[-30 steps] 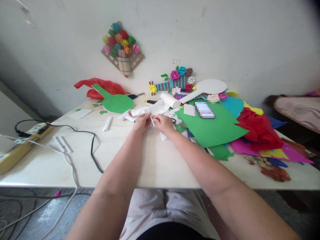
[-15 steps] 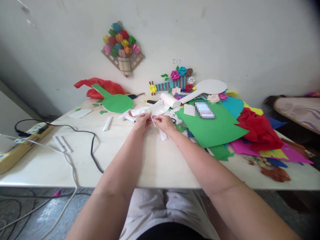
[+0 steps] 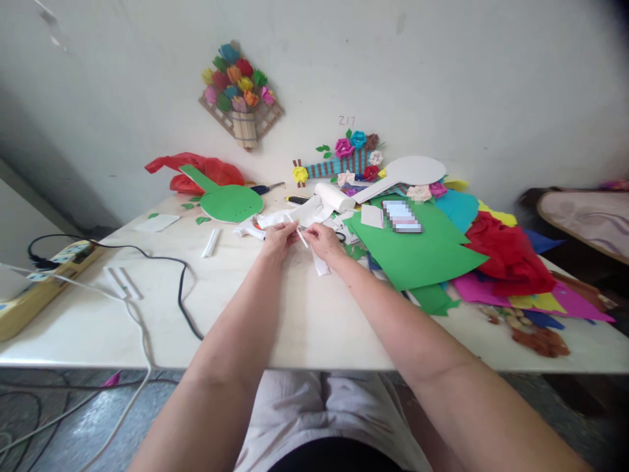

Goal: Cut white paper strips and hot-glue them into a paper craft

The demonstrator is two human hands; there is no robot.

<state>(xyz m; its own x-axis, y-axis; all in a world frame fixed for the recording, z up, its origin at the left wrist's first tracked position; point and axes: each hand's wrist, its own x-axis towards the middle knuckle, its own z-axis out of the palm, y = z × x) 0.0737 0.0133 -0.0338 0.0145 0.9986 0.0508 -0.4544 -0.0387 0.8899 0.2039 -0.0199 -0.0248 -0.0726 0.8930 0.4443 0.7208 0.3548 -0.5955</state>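
Observation:
My left hand (image 3: 280,238) and my right hand (image 3: 322,242) meet over the middle of the table. Between their closed fingertips is a thin white stick (image 3: 303,238), tilted; whether it is rolled paper I cannot make out. Below my right hand a white strip (image 3: 322,265) lies slanting, partly covered by the hand. Just beyond my fingers are a roll of white paper (image 3: 335,197) and a loose white sheet. A white glue gun (image 3: 249,231) lies left of my left hand, its front part hidden.
To the left lie a green paddle-shaped board (image 3: 232,203), short white strips (image 3: 211,242), a black cable (image 3: 183,288) and a yellow power strip (image 3: 54,278). Green sheets (image 3: 417,262), a phone (image 3: 403,216), red crumpled paper (image 3: 511,255) and a white paddle-shaped board (image 3: 417,170) cover the right side.
The white stick between my fingertips has shifted slightly and shows more of its length. Both hands have stayed almost in place.

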